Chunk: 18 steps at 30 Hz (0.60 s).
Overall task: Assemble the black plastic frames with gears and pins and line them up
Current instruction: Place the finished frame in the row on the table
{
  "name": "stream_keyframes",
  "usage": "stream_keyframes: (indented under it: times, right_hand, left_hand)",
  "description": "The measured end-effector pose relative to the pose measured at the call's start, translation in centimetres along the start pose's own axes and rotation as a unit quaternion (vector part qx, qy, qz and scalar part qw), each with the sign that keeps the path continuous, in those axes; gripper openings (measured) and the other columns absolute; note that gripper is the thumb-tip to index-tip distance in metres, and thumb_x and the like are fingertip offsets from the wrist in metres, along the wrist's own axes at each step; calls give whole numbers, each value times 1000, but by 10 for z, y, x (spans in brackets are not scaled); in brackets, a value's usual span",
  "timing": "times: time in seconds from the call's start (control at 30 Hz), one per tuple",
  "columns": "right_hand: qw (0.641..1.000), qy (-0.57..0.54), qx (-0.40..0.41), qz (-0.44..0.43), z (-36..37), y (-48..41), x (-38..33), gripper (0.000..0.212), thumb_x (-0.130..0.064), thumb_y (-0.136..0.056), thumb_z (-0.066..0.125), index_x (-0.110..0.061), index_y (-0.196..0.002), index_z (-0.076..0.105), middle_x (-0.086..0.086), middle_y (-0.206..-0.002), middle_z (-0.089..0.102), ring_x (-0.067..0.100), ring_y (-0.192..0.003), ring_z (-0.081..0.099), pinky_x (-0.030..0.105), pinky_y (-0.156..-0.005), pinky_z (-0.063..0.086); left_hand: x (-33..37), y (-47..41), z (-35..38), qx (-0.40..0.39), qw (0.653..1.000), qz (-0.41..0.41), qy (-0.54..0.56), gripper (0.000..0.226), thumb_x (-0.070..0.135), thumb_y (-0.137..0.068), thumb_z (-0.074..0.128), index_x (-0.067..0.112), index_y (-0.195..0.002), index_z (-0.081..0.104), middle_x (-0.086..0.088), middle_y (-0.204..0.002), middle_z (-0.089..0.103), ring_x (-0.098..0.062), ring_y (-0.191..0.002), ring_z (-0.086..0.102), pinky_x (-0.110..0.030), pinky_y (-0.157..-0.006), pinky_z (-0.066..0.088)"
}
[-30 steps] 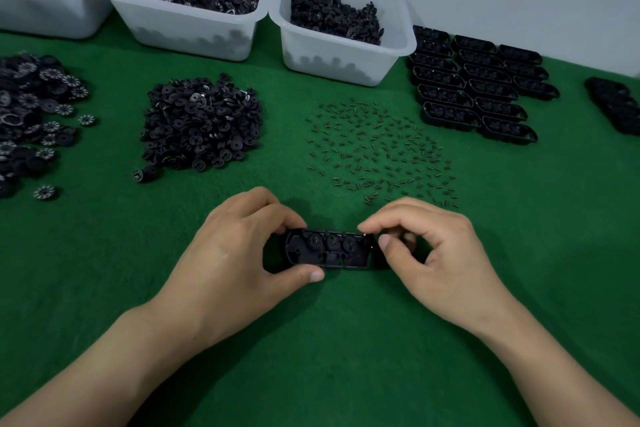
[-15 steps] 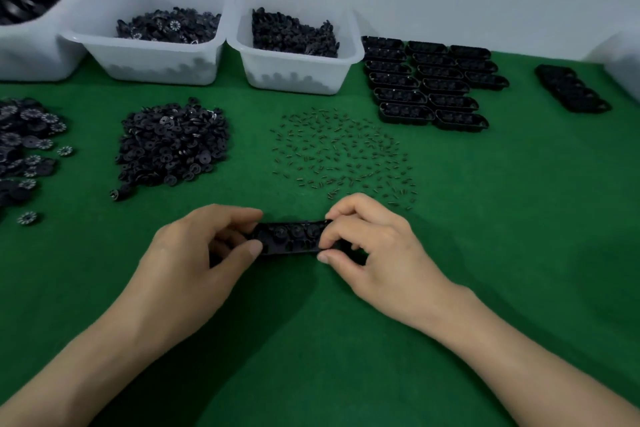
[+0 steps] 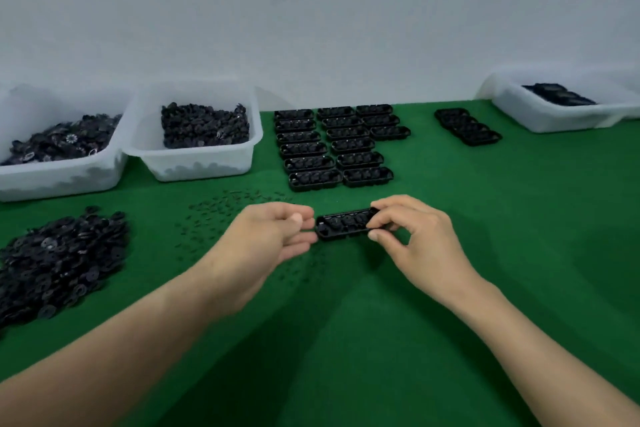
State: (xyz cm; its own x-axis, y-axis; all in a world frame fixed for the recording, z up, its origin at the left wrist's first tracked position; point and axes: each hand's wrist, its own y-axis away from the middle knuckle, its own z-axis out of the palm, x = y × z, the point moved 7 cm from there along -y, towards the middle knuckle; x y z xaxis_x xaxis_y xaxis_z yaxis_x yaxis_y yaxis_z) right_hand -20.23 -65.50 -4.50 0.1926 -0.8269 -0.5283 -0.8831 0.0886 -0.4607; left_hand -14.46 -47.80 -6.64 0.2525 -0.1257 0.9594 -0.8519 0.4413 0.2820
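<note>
A black plastic frame with gears in it hangs just above the green table, in front of the lined-up rows of frames. My right hand pinches its right end between thumb and fingers. My left hand sits at the frame's left end with loosely curled fingers; only a fingertip seems to touch the frame's corner. Small pins lie scattered on the table behind and under my left hand.
A pile of black gears lies at the left. Two white bins of parts stand at the back left, and a third bin stands at the back right. A short row of frames lies near it.
Both hands have carried the frame away from me and to the right, toward the rows. My left hand's grip on the left end has loosened. My view has tilted up.
</note>
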Motion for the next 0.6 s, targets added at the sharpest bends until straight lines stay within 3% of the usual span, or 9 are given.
stream_keyframes:
  times: [0.17,0.3,0.47,0.6]
  right_hand:
    - [995,19,66,69,-32,-46,71,8,0,-74,73,-7,-79,73,8,-100,68,4,-80,58,1,-76,42]
    - [987,13,92,128,-41,-86,131,7,-3,-76,72,-9,-80,72,5,-106,68,8,-82,60,8,-81,42]
    - [982,1,76,175,-29,-121,185,7,-3,-78,71,-10,-79,71,8,-108,67,12,-93,61,31,-95,48]
    - [982,0,48,183,-16,-133,203,7,-4,-79,69,-9,-83,72,8,-112,67,17,-96,62,30,-96,46]
  left_hand:
    - [29,-86,55,-65,988,-60,130,37,32,-97,39,1,-109,56,-18,-122,56,-28,-106,57,-36,-88,47]
    - [51,-151,91,-91,979,-88,158,62,48,-95,34,-5,-126,43,-25,-135,43,-37,-120,47,-41,-95,42]
    - [61,-202,116,-96,968,-111,205,78,58,-91,31,-6,-136,29,-30,-145,23,-42,-132,29,-47,-106,30]
    - [60,-219,123,-102,969,-118,192,85,64,-88,29,-4,-139,22,-29,-148,15,-42,-136,20,-49,-109,25]
